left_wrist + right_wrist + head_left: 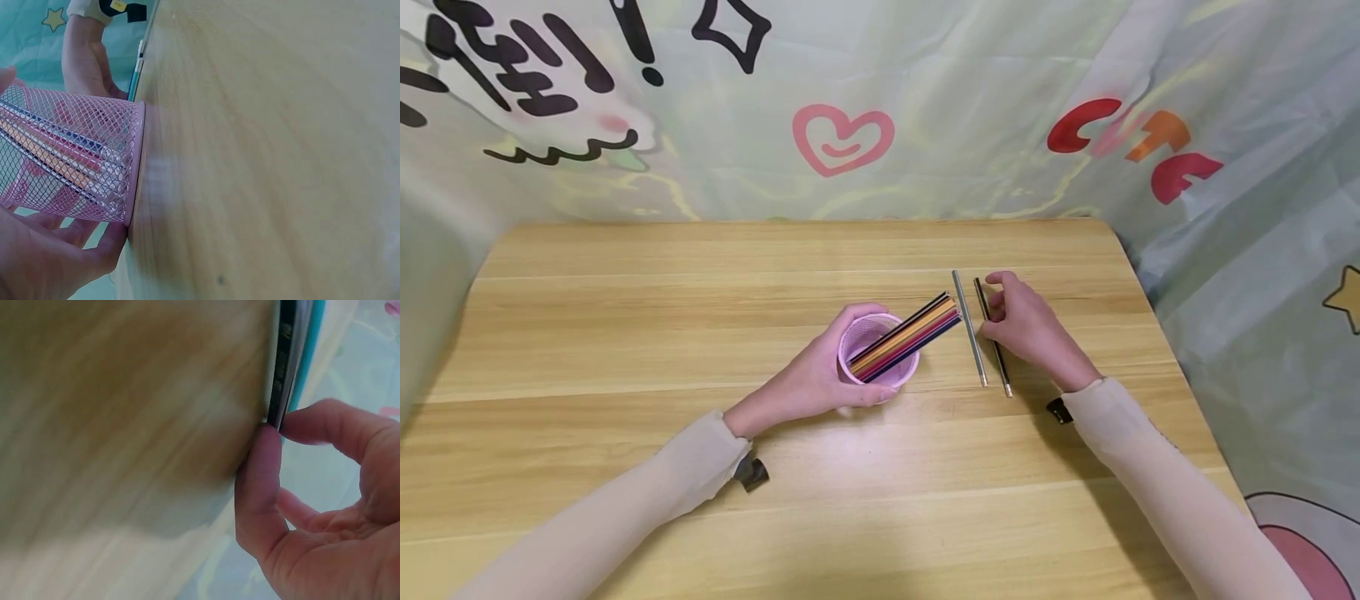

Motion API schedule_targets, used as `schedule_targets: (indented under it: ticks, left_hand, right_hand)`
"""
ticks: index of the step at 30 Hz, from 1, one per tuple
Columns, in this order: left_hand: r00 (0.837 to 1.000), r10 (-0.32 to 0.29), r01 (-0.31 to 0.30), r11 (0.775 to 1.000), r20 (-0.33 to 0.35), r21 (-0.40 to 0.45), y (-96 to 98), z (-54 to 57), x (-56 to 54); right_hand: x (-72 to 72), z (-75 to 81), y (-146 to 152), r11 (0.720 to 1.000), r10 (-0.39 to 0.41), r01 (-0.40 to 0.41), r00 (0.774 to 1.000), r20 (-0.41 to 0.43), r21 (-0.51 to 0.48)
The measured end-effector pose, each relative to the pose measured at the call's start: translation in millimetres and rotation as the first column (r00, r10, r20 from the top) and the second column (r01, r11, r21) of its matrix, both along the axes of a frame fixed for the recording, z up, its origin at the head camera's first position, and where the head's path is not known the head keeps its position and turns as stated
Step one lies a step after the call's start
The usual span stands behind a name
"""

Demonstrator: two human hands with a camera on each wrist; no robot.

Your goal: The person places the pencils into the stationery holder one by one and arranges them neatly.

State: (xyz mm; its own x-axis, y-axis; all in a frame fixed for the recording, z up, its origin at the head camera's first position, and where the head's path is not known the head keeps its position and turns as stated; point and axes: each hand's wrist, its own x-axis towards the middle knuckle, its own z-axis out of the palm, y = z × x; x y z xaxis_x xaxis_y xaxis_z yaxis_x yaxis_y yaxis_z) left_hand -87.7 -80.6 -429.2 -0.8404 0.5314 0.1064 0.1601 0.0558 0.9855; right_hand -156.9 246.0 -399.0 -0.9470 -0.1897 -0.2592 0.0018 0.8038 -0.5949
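Note:
My left hand (808, 375) grips a pink mesh pencil cup (916, 367) round its side, and the cup stands upright on the table. Several pencils (910, 337) in black, orange, red and dark blue lean to the right inside it. To the right of the cup, a grey-teal pencil (968, 325) and a black pencil (1002, 367) lie side by side on the wood. My right hand (1033, 329) is over the black one. In the right wrist view, thumb and finger pinch the black pencil (282, 369) at its edges.
The light wooden table (625, 317) spreads out around both hands. Behind it hangs a printed cloth (962, 108) that reaches down to the table's back edge and continues along the right side.

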Motion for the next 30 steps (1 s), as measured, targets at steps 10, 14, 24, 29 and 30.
schedule_targets:
  ticks: [10, 14, 24, 29, 30]
  left_hand:
    - [1.000, -0.001, 0.001, 1.000, -0.001, -0.008, -1.1, -0.6, 0.0]
    - [1.000, 0.002, -0.002, 1.000, -0.002, -0.006, -0.8, -1.0, -0.4]
    - [1.000, -0.002, 0.002, 1.000, -0.004, -0.004, -0.5, 0.6, -0.6]
    - [1.000, -0.001, 0.001, 1.000, 0.005, -0.003, -0.9, 1.0, -0.1]
    - [1.000, 0.000, 0.000, 1.000, 0.006, 0.000, -1.0, 0.9, 0.0]
  right_hand:
    - [-0.2, 6.3, 16, 0.987, 0.067, -0.042, 0.984, 0.167, -0.154]
    - [-0.5, 6.8, 25, 0.962, 0.114, -0.051, 0.967, 0.229, -0.267]
    - [4.6, 8.1, 32, 0.912, 0.173, -0.042, 0.941, 0.291, -0.407]
    - [10.8, 9.8, 29, 0.889, 0.133, 0.008, 0.952, 0.275, -0.458]
    - [12.3, 10.2, 28, 0.883, 0.123, 0.016, 0.957, 0.264, -0.469]
